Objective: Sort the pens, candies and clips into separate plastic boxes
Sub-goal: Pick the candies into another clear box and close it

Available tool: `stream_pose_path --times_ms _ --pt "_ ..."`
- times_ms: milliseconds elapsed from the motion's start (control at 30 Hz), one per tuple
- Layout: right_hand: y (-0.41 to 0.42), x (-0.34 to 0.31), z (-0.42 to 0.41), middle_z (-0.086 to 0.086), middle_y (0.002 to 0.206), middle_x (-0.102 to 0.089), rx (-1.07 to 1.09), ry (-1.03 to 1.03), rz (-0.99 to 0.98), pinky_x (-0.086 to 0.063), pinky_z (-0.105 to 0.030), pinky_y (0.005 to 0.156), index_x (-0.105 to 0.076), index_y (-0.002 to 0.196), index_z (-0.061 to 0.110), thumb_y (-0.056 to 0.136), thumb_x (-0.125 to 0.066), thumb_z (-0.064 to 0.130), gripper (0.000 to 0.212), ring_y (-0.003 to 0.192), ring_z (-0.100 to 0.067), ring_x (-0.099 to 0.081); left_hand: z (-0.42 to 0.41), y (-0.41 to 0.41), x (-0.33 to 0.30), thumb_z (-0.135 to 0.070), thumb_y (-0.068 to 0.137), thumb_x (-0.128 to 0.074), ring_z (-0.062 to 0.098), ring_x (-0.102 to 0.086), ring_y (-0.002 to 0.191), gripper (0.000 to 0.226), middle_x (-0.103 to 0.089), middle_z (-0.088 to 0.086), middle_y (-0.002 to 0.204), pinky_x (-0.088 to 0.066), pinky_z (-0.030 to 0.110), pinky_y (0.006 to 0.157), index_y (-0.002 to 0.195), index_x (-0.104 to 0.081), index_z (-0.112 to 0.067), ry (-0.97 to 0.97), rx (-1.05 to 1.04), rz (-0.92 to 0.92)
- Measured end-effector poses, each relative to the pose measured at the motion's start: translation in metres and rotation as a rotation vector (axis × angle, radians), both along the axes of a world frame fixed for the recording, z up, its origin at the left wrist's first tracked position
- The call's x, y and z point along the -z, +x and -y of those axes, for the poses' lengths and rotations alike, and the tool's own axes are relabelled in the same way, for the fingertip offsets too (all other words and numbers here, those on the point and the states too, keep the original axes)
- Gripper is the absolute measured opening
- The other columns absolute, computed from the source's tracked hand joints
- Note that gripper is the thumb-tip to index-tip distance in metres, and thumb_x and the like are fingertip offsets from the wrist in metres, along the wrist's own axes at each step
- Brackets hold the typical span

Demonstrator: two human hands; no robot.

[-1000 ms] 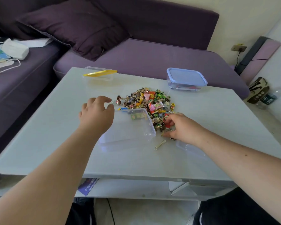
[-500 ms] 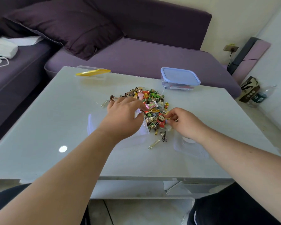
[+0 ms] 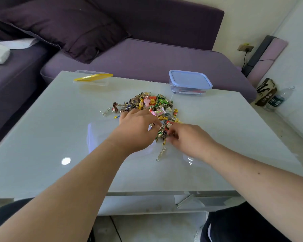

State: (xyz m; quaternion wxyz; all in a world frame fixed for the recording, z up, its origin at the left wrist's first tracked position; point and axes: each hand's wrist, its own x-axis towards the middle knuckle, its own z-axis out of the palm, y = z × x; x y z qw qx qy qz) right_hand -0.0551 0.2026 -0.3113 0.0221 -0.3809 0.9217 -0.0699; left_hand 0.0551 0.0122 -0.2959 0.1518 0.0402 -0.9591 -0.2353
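Table (image 3: pixel 42 137): white, by a purple sofa (image 3: pixel 147 55).
Left hand (image 3: pixel 138 130): fingers flat on candies (image 3: pixel 147 103).
Right hand (image 3: pixel 187 137): curled; grip unclear.

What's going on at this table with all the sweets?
A person is sorting a mixed pile of candies on a white table. The left hand reaches over an open clear box into the pile, while the right hand picks at its near edge. A clip lies loose nearby. A blue-lidded box and a yellow-lidded box wait at the far side.
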Motion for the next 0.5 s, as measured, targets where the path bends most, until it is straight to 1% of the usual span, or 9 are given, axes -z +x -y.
stream_pose_path --times_ms 67,133,200,267,300,367,433,467,500 --pt "-0.004 -0.021 0.004 0.011 0.09 -0.067 0.079 -0.277 0.191 -0.051 -0.034 0.071 -0.062 0.104 0.036 0.091 -0.068 0.05 0.02 0.08 -0.011 -0.064 -0.001 -0.001 -0.002 -0.049 0.101 -0.041 0.02 -0.045 0.127 0.034 -0.064 -0.016 0.122 -0.025 0.043 0.105 0.124 -0.064 -0.04 0.082 -0.015 0.012" --pt "-0.002 -0.043 0.011 0.012 0.086 -0.066 0.024 -0.464 0.277 -0.052 -0.031 0.066 -0.062 0.1 0.041 0.085 -0.075 0.052 0.022 0.071 -0.005 -0.063 -0.004 -0.003 -0.005 -0.062 0.098 -0.029 0.02 -0.048 0.125 0.049 -0.067 -0.016 0.116 -0.027 0.045 0.109 0.129 -0.06 -0.04 0.222 -0.005 0.046" --pt "0.006 -0.06 0.02 0.014 0.083 -0.067 -0.068 -0.495 0.296 -0.054 -0.034 0.065 -0.061 0.096 0.043 0.079 -0.074 0.055 0.025 0.068 -0.007 -0.063 -0.008 -0.005 -0.009 -0.068 0.095 -0.027 0.019 -0.057 0.115 0.055 -0.071 -0.01 0.106 -0.037 0.048 0.107 0.119 -0.064 -0.036 0.451 0.042 0.055" --pt "0.01 -0.071 0.024 0.017 0.082 -0.066 -0.119 -0.439 0.229 -0.053 -0.036 0.064 -0.061 0.097 0.043 0.076 -0.073 0.055 0.027 0.067 -0.008 -0.063 -0.011 -0.006 -0.013 -0.067 0.097 -0.033 0.015 -0.065 0.101 0.055 -0.073 -0.003 0.099 -0.048 0.044 0.099 0.107 -0.068 -0.025 0.702 0.086 0.067" --pt "0.01 -0.073 0.025 0.018 0.082 -0.066 -0.128 -0.416 0.195 -0.053 -0.035 0.064 -0.061 0.098 0.042 0.076 -0.074 0.054 0.029 0.068 -0.008 -0.062 -0.012 -0.007 -0.015 -0.062 0.099 -0.036 0.013 -0.067 0.091 0.054 -0.074 -0.001 0.094 -0.051 0.04 0.092 0.103 -0.069 -0.02 0.77 0.095 0.079" --pt "0.006 -0.07 0.023 0.017 0.084 -0.068 -0.124 -0.459 0.231 -0.052 -0.029 0.065 -0.063 0.099 0.039 0.077 -0.08 0.048 0.03 0.068 -0.006 -0.062 -0.012 -0.011 -0.015 -0.05 0.104 -0.039 0.013 -0.062 0.075 0.049 -0.071 0.005 0.084 -0.05 0.039 0.079 0.097 -0.068 -0.011 0.786 0.087 0.085" --pt "0.001 -0.06 0.018 0.015 0.087 -0.071 -0.088 -0.579 0.324 -0.048 -0.017 0.063 -0.063 0.1 0.037 0.081 -0.083 0.039 0.028 0.066 -0.002 -0.061 -0.012 -0.014 -0.013 -0.044 0.106 -0.039 0.009 -0.057 0.064 0.045 -0.066 0.002 0.073 -0.046 0.031 0.068 0.094 -0.064 -0.008 0.734 0.029 0.081" --pt "-0.002 -0.053 0.015 0.017 0.088 -0.07 -0.061 -0.616 0.326 -0.047 -0.016 0.063 -0.062 0.099 0.038 0.083 -0.081 0.037 0.025 0.067 -0.002 -0.06 -0.011 -0.015 -0.012 -0.044 0.107 -0.039 0.005 -0.055 0.059 0.044 -0.065 0.0 0.07 -0.044 0.024 0.061 0.092 -0.062 -0.009 0.707 -0.005 0.075" --pt "-0.006 -0.045 0.012 0.019 0.09 -0.068 -0.031 -0.618 0.287 -0.049 -0.018 0.064 -0.061 0.098 0.039 0.086 -0.078 0.037 0.021 0.07 -0.002 -0.06 -0.01 -0.015 -0.011 -0.045 0.107 -0.038 0.003 -0.056 0.055 0.044 -0.067 -0.001 0.07 -0.042 0.018 0.055 0.092 -0.061 -0.011 0.692 -0.038 0.067"
